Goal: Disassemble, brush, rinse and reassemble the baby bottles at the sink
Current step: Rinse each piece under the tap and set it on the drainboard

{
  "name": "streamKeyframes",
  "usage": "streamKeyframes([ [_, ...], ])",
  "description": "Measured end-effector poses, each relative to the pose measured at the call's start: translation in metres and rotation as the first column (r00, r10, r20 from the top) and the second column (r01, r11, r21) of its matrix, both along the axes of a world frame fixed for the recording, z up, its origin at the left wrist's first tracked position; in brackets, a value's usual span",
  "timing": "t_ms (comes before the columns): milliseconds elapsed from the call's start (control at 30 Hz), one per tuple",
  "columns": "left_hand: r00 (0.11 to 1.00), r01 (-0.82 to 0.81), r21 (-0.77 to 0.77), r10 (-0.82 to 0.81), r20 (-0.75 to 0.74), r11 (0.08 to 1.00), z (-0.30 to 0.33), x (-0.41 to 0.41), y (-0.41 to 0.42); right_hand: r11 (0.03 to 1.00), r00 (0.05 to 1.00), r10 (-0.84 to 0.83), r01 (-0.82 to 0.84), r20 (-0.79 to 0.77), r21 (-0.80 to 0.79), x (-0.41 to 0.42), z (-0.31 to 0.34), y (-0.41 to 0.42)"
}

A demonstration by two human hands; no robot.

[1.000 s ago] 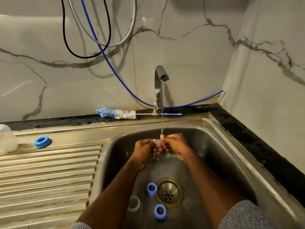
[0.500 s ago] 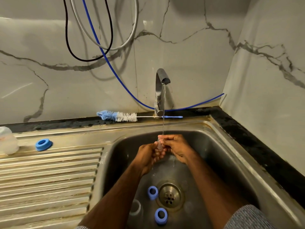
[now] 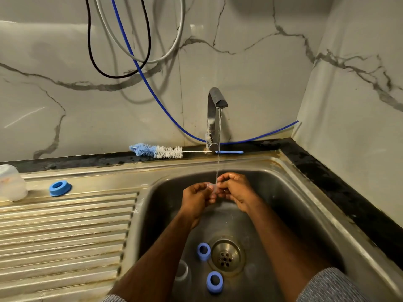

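Over the steel sink [image 3: 305,205], my left hand [image 3: 196,198] and my right hand [image 3: 236,189] pinch a small clear teat [image 3: 212,188] between their fingertips. A thin stream from the tap [image 3: 214,118] falls onto it. Most of the teat is hidden by my fingers. On the sink floor lie two blue collar rings [image 3: 204,251] [image 3: 214,281] beside the drain [image 3: 226,256], and a clear bottle [image 3: 182,274] lies by my left forearm. A blue and white bottle brush [image 3: 159,151] rests on the back ledge.
A third blue ring [image 3: 60,188] and a cloudy plastic cap or bottle [image 3: 11,183] sit at the far left of the ribbed drainboard [image 3: 65,236]. Black, grey and blue hoses [image 3: 130,51] hang on the marble wall. A wall closes off the right side.
Both hands stay under the stream and have shifted only slightly, the fingers working the teat. The camera has tilted a little, so the scene sits lower in view.
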State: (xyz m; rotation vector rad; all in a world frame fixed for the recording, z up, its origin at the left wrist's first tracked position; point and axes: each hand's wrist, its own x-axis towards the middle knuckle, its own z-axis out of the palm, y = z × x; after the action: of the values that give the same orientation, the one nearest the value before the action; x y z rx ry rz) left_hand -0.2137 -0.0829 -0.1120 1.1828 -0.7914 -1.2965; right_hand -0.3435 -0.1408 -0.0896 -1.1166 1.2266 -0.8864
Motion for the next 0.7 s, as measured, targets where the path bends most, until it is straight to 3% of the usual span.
streamKeyframes([
  [200, 0.998, 0.029, 0.04, -0.031, 0.054, 0.999, 0.0, -0.001, 0.002, 0.999, 0.996, 0.035, -0.037, -0.076, -0.016, -0.008, -0.001, 0.0],
  [500, 0.988, 0.01, -0.097, 0.005, 0.152, 0.995, -0.001, -0.004, 0.004, 0.999, 0.999, 0.03, -0.029, -0.039, 0.039, -0.019, 0.01, 0.008],
  [700, 0.979, -0.041, -0.082, 0.057, 0.195, 0.996, -0.001, -0.003, 0.003, 0.955, 0.956, 0.192, -0.234, -0.222, -0.182, -0.013, 0.003, 0.01],
])
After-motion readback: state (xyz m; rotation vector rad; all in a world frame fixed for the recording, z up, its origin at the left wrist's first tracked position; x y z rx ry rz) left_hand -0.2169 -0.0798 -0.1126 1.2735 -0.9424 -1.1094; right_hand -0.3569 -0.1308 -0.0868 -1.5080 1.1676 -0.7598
